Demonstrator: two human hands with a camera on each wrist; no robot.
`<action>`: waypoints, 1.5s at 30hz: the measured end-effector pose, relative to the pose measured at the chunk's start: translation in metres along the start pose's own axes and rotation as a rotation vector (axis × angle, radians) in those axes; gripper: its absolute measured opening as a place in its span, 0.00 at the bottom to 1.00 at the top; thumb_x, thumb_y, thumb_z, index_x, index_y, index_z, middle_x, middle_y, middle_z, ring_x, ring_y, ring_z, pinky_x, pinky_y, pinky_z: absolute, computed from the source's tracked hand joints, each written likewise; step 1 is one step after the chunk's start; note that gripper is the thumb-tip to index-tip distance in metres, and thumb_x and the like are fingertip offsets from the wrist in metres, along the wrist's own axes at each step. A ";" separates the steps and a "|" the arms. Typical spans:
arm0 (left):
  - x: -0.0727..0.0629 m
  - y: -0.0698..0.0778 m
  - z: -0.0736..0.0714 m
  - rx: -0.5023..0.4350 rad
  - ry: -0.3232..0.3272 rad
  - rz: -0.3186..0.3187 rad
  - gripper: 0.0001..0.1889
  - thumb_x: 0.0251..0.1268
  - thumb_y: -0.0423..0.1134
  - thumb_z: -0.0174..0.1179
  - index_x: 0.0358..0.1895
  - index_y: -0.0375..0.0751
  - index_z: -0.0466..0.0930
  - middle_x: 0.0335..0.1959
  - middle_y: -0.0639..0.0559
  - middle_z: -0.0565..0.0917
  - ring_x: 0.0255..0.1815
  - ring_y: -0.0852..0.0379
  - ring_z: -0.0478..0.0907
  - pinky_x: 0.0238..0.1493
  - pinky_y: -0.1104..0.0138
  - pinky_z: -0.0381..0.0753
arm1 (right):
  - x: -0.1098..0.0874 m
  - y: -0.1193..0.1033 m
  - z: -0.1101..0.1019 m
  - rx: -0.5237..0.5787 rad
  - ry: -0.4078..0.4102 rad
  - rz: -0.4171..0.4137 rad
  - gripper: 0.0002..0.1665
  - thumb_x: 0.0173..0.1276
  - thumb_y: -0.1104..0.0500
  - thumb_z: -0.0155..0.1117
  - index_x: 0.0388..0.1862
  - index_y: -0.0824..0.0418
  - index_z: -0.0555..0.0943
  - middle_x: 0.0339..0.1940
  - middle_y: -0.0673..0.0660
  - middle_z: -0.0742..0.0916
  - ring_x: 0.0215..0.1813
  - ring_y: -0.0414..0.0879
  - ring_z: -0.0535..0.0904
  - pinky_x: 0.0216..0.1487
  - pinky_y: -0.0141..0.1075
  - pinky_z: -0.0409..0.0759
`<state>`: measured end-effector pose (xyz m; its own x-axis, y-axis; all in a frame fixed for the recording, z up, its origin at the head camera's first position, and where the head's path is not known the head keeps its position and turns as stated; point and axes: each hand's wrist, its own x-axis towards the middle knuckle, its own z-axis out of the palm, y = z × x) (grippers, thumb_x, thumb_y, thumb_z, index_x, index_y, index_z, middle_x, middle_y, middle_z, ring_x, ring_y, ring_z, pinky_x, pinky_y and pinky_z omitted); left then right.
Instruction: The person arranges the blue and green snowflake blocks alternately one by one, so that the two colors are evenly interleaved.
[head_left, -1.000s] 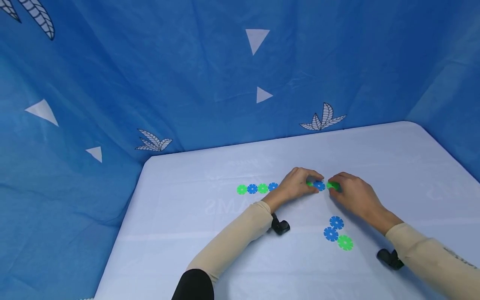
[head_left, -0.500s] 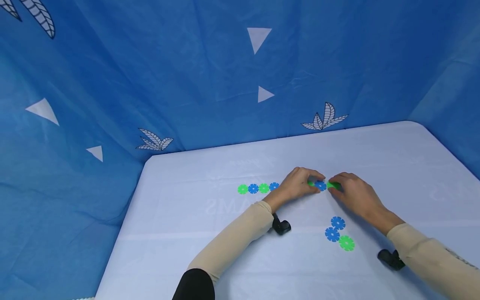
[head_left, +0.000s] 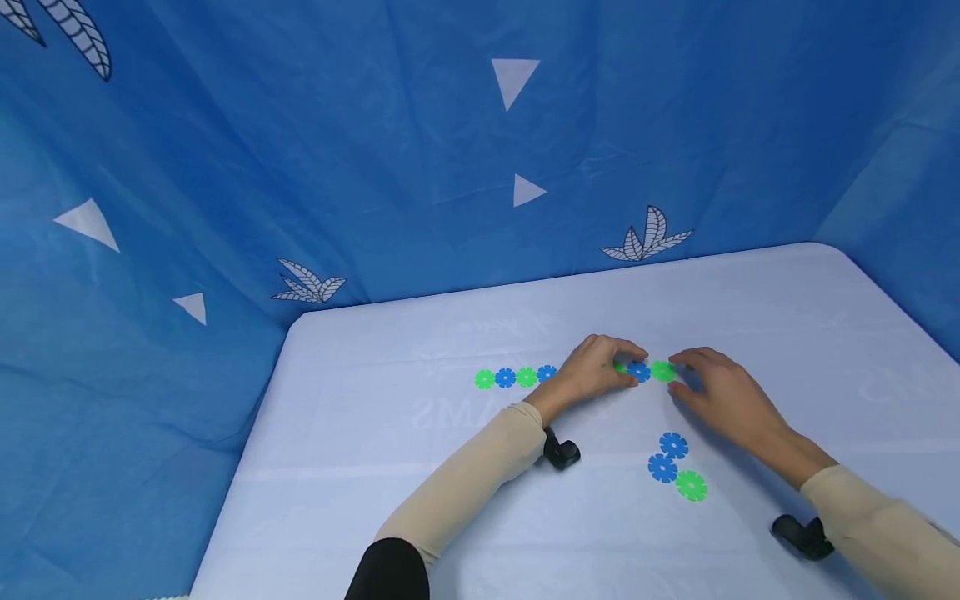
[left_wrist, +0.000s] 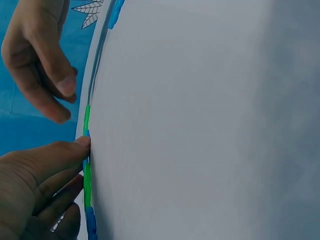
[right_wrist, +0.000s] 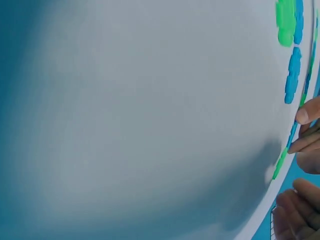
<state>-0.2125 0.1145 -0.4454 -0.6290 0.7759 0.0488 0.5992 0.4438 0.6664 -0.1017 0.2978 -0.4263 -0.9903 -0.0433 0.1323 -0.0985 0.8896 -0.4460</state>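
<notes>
A row of notched plastic discs, green and blue by turns, lies across the white table. My left hand [head_left: 588, 368] reaches over the row and covers part of it. Its thumb and fingers pinch a blue disc [head_left: 638, 372] near the right end. The green disc [head_left: 662, 371] beside that blue one ends the row. Just right of this green disc is my right hand [head_left: 726, 396], thumb and fingers parted around nothing. In the left wrist view, the right hand [left_wrist: 40, 55] stands apart from the end green disc [left_wrist: 86, 119].
Nearer me lie two blue discs, one [head_left: 673, 445] behind the other [head_left: 663, 468], and a green disc [head_left: 692, 486]. The row's left end is a green disc [head_left: 484, 379]. A blue cloth [head_left: 420, 167] hangs behind the white table [head_left: 337, 500].
My right hand has let go of the end green disc and drawn back to the right, which uncovers it. The left hand has stayed in place on the blue disc.
</notes>
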 end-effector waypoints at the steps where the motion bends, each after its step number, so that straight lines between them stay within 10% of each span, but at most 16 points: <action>1: 0.000 0.000 0.000 -0.003 0.001 -0.002 0.20 0.58 0.37 0.72 0.55 0.44 0.85 0.54 0.57 0.84 0.59 0.68 0.75 0.59 0.81 0.66 | -0.003 0.000 -0.001 0.004 -0.007 0.001 0.25 0.62 0.62 0.70 0.55 0.72 0.78 0.55 0.72 0.79 0.56 0.68 0.76 0.54 0.63 0.74; 19: 0.009 0.012 0.003 -0.009 -0.007 0.023 0.21 0.59 0.40 0.72 0.57 0.45 0.83 0.55 0.57 0.84 0.59 0.69 0.75 0.58 0.81 0.66 | -0.047 -0.005 -0.001 0.134 -0.198 -0.139 0.25 0.59 0.61 0.74 0.57 0.56 0.83 0.55 0.53 0.84 0.60 0.57 0.78 0.56 0.57 0.76; 45: 0.021 0.022 0.014 0.074 -0.042 0.006 0.21 0.61 0.39 0.70 0.58 0.46 0.83 0.56 0.57 0.83 0.59 0.69 0.75 0.57 0.82 0.67 | -0.049 -0.006 -0.004 0.042 -0.239 -0.202 0.19 0.54 0.60 0.78 0.46 0.51 0.86 0.48 0.45 0.84 0.52 0.48 0.81 0.52 0.49 0.80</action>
<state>-0.2058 0.1464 -0.4403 -0.6047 0.7962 0.0204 0.6391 0.4697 0.6091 -0.0524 0.2961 -0.4267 -0.9447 -0.3278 0.0122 -0.2950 0.8328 -0.4685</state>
